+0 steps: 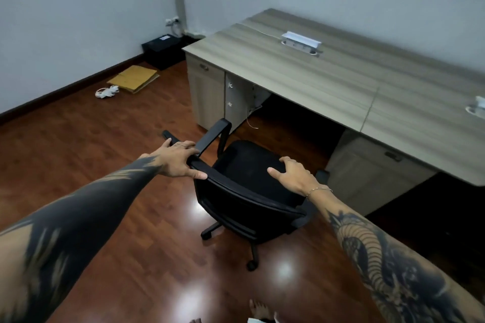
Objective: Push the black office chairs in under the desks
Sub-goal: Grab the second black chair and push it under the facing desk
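Note:
A black office chair (244, 165) on castors stands on the wooden floor, its seat facing the knee space under the long wood-grain desk (301, 78). The chair sits outside the desk's front edge. My left hand (178, 158) grips the left end of the backrest's top rim, near the armrest (212, 134). My right hand (295, 176) grips the right end of the same rim. Both arms are stretched forward.
Drawer units (207, 94) flank the knee space; another cabinet (372, 173) stands to the right. A white socket box (301, 40) sits on the desk. Near the left wall lie a yellow folder (135, 78), white cables (106, 92) and a black box (162, 50).

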`<action>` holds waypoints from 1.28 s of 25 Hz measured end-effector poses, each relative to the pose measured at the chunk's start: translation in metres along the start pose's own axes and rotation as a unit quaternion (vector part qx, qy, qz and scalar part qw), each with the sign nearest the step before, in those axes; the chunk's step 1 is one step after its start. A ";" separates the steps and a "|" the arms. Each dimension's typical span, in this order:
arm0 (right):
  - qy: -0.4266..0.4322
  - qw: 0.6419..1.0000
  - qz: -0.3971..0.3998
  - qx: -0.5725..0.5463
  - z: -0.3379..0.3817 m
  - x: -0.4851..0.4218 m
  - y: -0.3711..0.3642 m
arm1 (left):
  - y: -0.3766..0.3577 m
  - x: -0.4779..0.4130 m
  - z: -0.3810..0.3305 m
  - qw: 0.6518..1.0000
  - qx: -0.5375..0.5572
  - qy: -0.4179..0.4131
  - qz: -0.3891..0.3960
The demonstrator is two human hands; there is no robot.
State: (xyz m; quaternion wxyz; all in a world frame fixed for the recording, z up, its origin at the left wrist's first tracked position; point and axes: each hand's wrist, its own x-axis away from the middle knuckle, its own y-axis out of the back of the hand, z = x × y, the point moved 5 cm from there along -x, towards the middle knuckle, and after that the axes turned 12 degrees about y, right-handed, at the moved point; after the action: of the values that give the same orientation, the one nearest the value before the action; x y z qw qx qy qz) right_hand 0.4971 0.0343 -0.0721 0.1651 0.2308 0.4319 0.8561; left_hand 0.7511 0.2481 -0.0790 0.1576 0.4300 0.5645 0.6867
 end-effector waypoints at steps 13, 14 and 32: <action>-0.006 0.993 -0.079 0.082 0.045 0.059 -0.061 | -0.003 -0.027 0.009 0.995 -0.027 -0.082 -0.046; 0.005 0.992 -0.090 0.090 0.045 0.057 -0.062 | -0.003 -0.030 0.010 0.995 -0.019 -0.083 -0.047; 0.032 0.992 -0.098 0.076 -0.020 -0.087 0.021 | 0.061 -0.170 -0.028 0.997 0.033 -0.060 -0.046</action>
State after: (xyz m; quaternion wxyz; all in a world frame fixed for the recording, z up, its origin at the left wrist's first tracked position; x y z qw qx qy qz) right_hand 0.5579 -0.0327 -0.0877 0.2163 0.1717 0.5215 0.8073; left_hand 0.8447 0.0923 -0.0932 0.2085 0.4490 0.5955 0.6327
